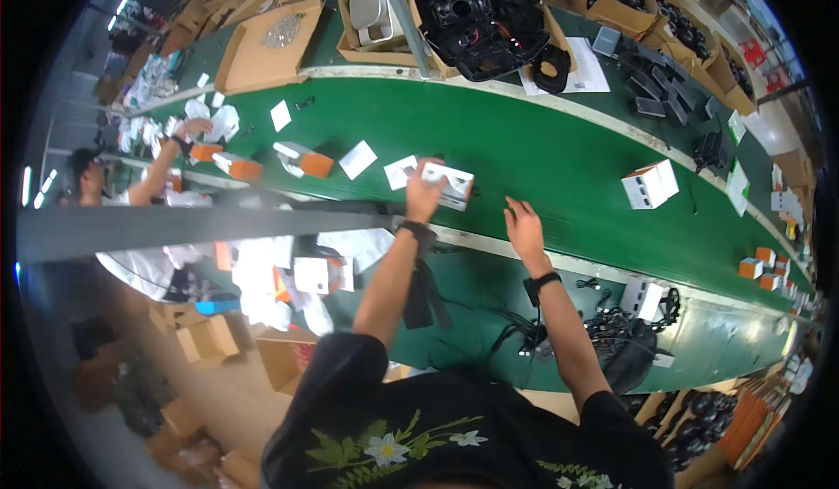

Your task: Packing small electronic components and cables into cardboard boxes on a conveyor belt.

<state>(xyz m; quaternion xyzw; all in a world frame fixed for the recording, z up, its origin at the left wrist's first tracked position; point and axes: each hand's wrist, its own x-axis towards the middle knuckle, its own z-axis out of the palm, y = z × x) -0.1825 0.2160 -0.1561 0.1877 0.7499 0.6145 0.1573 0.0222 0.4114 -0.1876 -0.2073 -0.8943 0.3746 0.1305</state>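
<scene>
Here, white box, dark patches, squared corners, left fingers gripping it

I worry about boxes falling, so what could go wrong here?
The white box might slip or tip, since only the left hand grips it; the right hand is open and apart. The black cables bunched beside the right forearm might snag on the wristband if that arm swings.

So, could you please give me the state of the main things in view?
Left hand: gripping the white box
White box: held; whether sealed, unclear
Right hand: empty, fingers extended
Black cables: tangled in a heap
Cardboard tray: open, small items inside
Floor carton: open
</scene>
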